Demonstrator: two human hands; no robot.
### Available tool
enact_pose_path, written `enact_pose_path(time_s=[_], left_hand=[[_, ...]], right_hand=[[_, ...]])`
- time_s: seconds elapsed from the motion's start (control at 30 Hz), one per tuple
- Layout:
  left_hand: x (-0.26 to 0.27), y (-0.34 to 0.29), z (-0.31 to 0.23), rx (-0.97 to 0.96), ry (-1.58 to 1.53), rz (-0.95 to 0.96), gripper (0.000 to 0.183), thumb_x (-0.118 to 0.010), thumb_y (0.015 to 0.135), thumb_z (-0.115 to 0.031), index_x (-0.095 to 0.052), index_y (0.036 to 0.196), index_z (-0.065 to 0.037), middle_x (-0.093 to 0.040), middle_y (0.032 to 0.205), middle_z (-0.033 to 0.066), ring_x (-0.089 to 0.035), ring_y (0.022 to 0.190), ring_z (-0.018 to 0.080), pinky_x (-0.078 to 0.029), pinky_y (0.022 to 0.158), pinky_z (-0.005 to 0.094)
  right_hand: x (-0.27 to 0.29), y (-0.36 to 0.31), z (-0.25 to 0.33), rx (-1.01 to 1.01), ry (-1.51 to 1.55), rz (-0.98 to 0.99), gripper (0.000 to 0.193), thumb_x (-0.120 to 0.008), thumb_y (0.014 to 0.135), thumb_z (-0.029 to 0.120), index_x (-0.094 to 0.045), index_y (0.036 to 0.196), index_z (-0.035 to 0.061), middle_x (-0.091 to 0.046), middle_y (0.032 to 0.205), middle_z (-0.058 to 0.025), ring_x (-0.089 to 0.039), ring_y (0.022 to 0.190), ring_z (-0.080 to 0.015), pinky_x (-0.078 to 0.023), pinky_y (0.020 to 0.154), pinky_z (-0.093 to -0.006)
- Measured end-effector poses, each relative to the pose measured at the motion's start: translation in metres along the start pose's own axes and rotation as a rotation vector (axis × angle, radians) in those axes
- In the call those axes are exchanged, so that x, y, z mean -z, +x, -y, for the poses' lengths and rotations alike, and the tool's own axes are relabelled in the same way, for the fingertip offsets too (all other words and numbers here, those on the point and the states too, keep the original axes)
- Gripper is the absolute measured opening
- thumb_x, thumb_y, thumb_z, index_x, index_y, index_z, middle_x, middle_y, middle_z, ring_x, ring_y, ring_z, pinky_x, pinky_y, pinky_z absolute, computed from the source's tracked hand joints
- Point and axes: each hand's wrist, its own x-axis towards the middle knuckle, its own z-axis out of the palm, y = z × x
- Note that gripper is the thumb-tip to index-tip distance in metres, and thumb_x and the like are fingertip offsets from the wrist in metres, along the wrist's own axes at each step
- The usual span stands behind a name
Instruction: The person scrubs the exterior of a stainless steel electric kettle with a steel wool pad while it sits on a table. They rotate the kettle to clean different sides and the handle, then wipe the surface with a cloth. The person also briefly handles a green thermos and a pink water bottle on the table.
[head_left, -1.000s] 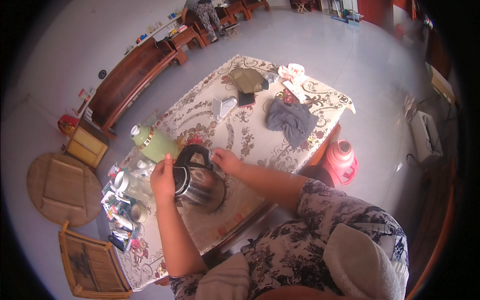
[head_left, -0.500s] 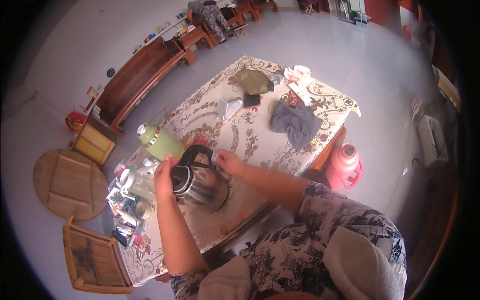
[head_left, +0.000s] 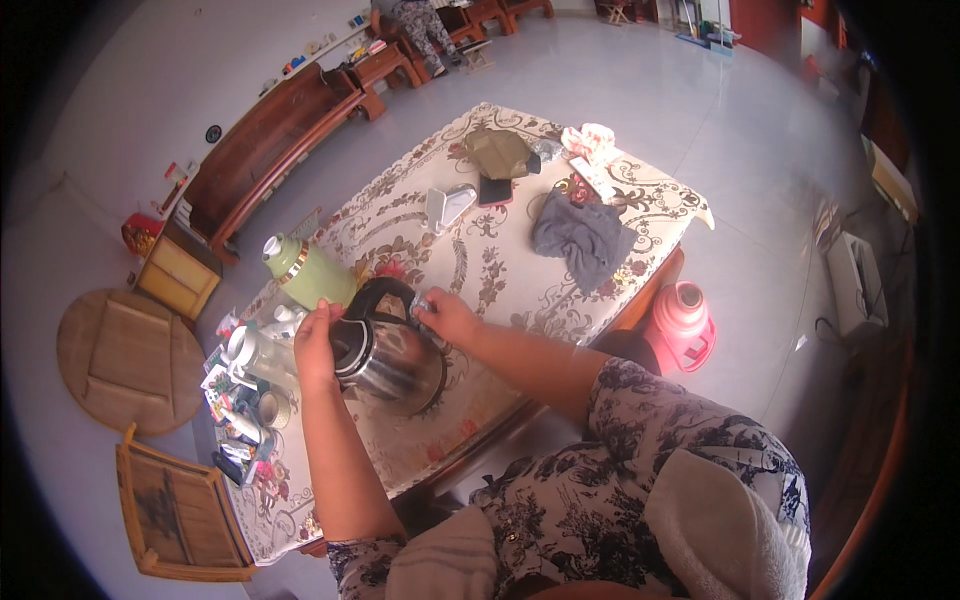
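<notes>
A shiny metal kettle [head_left: 400,372] with a black lid and black handle stands near the front edge of the table, its lid toward the left. At its lid side, my left hand [head_left: 315,345] is closed against the rim, thumb toward the handle. By the handle's right side, my right hand [head_left: 448,316] has its fingers pinched around a small greyish thing, too small to make out. Just behind the kettle is a green thermos flask [head_left: 318,276]. Left of my left hand stands a clear jug [head_left: 262,355] with a white lid.
The tablecloth [head_left: 390,235] is flowered. A grey cloth [head_left: 583,240], a phone [head_left: 495,190], a white stand [head_left: 450,208] and an olive bag [head_left: 497,152] lie farther back. A pink thermos [head_left: 682,325] stands right of the table, a wooden chair [head_left: 185,505] at left. Someone [head_left: 425,30] is beyond.
The whole view has shifted slightly. Both hands stay at the kettle with little change in their hold. The person in the background has moved slightly.
</notes>
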Motion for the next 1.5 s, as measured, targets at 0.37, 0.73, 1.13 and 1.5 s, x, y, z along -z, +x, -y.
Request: enact_pose_path(time_s=[0.37,0.73,1.13,1.5], left_hand=[[0.002,-0.001,0.0,-0.016,0.049,-0.002,0.043,-0.061,0.091,-0.041,-0.067,0.1,0.001,-0.069,0.097,0.0105,-0.061,0.095,0.017,-0.041,0.092,0.0304],[-0.003,-0.006,-0.008,-0.028,0.113,-0.025,0.055,-0.061,0.088,-0.052,-0.068,0.098,0.001,-0.069,0.096,0.0115,-0.062,0.091,0.0173,-0.043,0.087,0.0275],[0.008,0.005,-0.002,-0.058,0.202,0.011,0.07,-0.046,0.091,-0.062,-0.067,0.101,0.004,-0.068,0.103,0.0149,-0.06,0.102,0.0218,-0.038,0.097,0.0315],[-0.003,0.002,-0.012,-0.026,0.141,0.055,0.069,-0.044,0.094,-0.058,-0.065,0.102,0.007,-0.067,0.103,0.017,-0.061,0.101,0.0245,-0.04,0.097,0.0338]], right_hand=[[0.004,-0.006,0.017,-0.034,-0.052,0.046,0.031,-0.064,0.087,0.025,-0.054,0.105,0.001,-0.064,0.082,-0.0197,-0.062,0.076,-0.0347,-0.049,0.071,-0.0409],[0.016,0.042,0.069,0.519,-0.043,0.224,0.048,-0.061,0.083,0.002,-0.046,0.129,0.0052,-0.054,0.118,-0.0219,-0.052,0.111,-0.0392,-0.043,0.096,-0.0427],[-0.004,0.017,0.011,-0.05,-0.034,0.286,0.032,-0.065,0.082,0.012,-0.055,0.112,0.0028,-0.061,0.103,-0.0233,-0.059,0.098,-0.04,-0.046,0.086,-0.0433],[0.009,0.07,0.035,0.27,0.058,0.34,0.054,-0.075,0.066,0.008,-0.057,0.117,0.0056,-0.064,0.098,-0.0114,-0.061,0.092,-0.0226,-0.049,0.082,-0.0337]])
